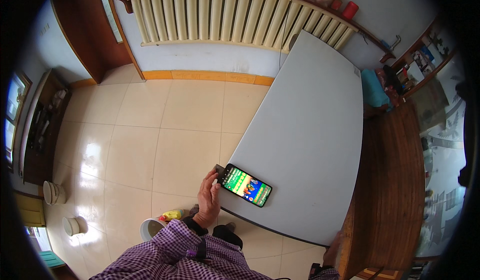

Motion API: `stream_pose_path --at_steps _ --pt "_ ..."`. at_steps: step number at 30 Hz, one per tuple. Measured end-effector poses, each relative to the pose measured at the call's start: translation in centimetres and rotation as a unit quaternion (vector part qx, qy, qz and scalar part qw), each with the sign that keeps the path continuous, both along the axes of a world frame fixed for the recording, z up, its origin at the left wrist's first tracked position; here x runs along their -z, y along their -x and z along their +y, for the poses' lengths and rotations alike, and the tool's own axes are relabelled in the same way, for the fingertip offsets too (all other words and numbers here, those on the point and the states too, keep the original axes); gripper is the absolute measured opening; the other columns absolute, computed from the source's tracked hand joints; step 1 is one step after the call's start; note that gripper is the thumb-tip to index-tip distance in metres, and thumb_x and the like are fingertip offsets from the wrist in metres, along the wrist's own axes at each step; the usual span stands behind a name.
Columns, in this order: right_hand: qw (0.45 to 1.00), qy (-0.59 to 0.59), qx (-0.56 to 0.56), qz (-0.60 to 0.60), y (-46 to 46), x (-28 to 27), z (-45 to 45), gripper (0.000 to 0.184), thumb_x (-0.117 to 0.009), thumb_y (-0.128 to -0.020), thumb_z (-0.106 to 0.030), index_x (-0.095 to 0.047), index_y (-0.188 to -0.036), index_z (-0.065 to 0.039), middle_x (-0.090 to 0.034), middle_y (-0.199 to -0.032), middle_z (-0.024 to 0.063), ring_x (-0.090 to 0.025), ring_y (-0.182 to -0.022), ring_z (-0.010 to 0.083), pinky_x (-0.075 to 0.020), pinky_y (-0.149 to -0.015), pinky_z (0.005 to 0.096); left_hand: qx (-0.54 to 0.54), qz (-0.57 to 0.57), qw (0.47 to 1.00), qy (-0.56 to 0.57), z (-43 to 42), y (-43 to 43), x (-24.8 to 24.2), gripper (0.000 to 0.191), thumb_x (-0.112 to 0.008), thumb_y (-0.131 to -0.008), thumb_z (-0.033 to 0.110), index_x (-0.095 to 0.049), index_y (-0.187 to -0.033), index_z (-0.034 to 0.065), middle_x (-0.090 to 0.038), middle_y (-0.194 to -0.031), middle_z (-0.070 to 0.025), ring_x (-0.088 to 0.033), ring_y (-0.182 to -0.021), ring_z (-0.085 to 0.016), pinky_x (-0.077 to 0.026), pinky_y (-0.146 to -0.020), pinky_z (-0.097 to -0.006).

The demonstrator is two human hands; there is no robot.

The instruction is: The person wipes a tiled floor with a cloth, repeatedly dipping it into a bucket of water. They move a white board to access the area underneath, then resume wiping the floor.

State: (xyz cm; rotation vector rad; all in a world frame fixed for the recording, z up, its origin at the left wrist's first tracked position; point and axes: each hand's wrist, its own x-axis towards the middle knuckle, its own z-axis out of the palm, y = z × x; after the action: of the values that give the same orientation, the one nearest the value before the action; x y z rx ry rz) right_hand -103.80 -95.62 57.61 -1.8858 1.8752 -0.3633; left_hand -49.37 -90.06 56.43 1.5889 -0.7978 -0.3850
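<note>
A smartphone (247, 185) with a lit, colourful screen lies at the near left corner of a grey table (303, 130). Beside its left end is my left hand (210, 199), fingers together, at a small dark box-like object (220, 170) by the table's edge; whether the fingers grip it cannot be told. My right hand (333, 248) is low at the right, by the table's near right corner, mostly hidden, and its fingers cannot be made out. Both arms wear purple checked sleeves.
A white bucket (152, 229) and a yellow bottle (172, 215) stand on the tiled floor at my left. Farther left are two more pails (54, 193). A cream radiator (225, 15) lines the wall ahead. Dark wooden furniture (390, 182) borders the table's right side.
</note>
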Motion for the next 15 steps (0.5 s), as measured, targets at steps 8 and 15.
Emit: stream_pose_path --at_steps 8,15 --pt "0.988 -0.033 0.072 -0.132 -0.2 0.3 1.2 0.061 -0.038 -0.105 -0.010 -0.011 -0.159 -0.007 -0.017 -0.163 0.0152 -0.022 -0.148 0.0303 -0.0201 -0.121 0.0437 -0.030 0.008 0.999 -0.032 -0.3 -0.3 -1.5 0.031 -0.050 -0.102 0.021 -0.060 -0.120 -0.0031 -0.057 -0.133 -0.0237 -0.058 -0.122 -0.036 -0.046 -0.102 -0.0383" --pt "0.903 -0.074 0.228 -0.356 -2.6 -1.0 1.3 0.081 -0.042 -0.099 -0.063 -0.026 -0.154 -0.005 -0.033 -0.154 0.0144 -0.036 -0.139 0.0292 -0.0311 -0.113 0.0448 -0.029 -0.003 0.999 -0.024 -0.4 -0.6 -2.3 0.032 -0.051 -0.102 0.023 -0.063 -0.115 -0.0034 -0.059 -0.129 -0.0234 -0.059 -0.118 -0.035 -0.045 -0.101 -0.0385"
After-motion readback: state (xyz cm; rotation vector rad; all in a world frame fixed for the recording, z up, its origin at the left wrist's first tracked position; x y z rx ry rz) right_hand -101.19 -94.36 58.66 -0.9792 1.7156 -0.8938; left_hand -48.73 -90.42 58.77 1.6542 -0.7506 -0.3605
